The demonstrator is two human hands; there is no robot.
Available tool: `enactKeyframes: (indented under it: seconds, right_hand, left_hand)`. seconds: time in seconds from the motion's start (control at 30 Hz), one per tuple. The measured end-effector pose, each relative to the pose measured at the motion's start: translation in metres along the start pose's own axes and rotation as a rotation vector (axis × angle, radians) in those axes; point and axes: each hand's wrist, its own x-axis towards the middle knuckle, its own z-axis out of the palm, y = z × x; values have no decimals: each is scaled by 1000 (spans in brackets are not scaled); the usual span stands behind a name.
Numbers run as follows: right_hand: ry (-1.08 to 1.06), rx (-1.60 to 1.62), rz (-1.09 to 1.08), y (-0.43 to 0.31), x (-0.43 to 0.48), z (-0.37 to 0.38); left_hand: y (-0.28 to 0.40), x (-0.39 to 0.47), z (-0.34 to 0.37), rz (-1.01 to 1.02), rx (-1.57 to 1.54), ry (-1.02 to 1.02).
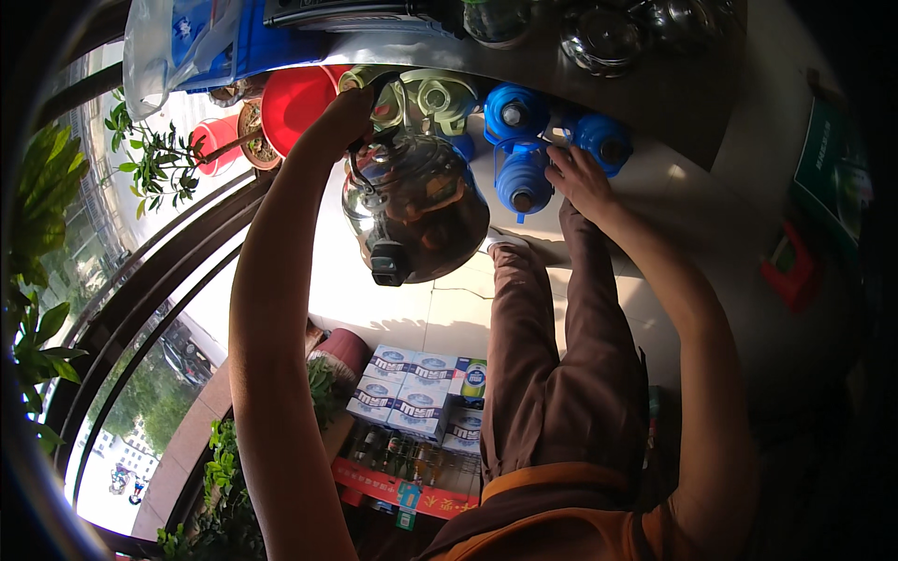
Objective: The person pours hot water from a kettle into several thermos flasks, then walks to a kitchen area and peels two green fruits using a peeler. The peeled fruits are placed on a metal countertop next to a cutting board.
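Observation:
My left hand (349, 120) grips the black handle of a large, shiny stainless-steel kettle (449, 203). The kettle is held up in the air, tilted, with a black socket fitting (388, 264) on its side facing me. My right hand (584, 181) reaches among the blue thermos flasks, fingers spread. Its fingertips are beside the nearest blue flask (525, 184); whether they touch it I cannot tell. Two more blue flasks, one behind (515, 112) and one to the right (602, 144), stand close by. Pale green plastic jugs (438, 98) are partly hidden behind the kettle.
A steel counter (666, 105) runs across the top, bearing more shiny kettles (603, 38). Red buckets (298, 105) and a potted plant (258, 137) stand at the left by the window. Stacked drink cartons (407, 386) sit behind my legs. A green sign (824, 158) stands far right.

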Motion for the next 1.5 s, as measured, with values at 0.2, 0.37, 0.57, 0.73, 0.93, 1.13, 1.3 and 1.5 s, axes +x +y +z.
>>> enactKeyframes:
  seconds: [0.2,0.37,0.57,0.73,0.93,1.13,1.3,1.5]
  right_hand:
    - [38,27,49,3,-1,3]
    - [36,54,66,8,-8,12]
    - [12,28,126,8,-13,14]
    - [105,420,350,1,16,-14]
    - [253,711,253,-38,119,-36]
    - [63,718,213,-82,199,-51]
    - [-47,662,285,-110,216,-37]
    - [108,677,419,-124,216,-33]
  left_hand:
    - [2,1,-2,-23,-17,8]
    - [3,2,-4,-22,-21,9]
    - [11,0,-4,3,0,7]
    - [2,5,-5,144,119,-19]
    - [15,-2,0,33,7,-5]
    - [21,-7,0,38,41,-20]
    - [14,6,-3,120,211,-8]
    - [35,-5,6,20,169,-21]
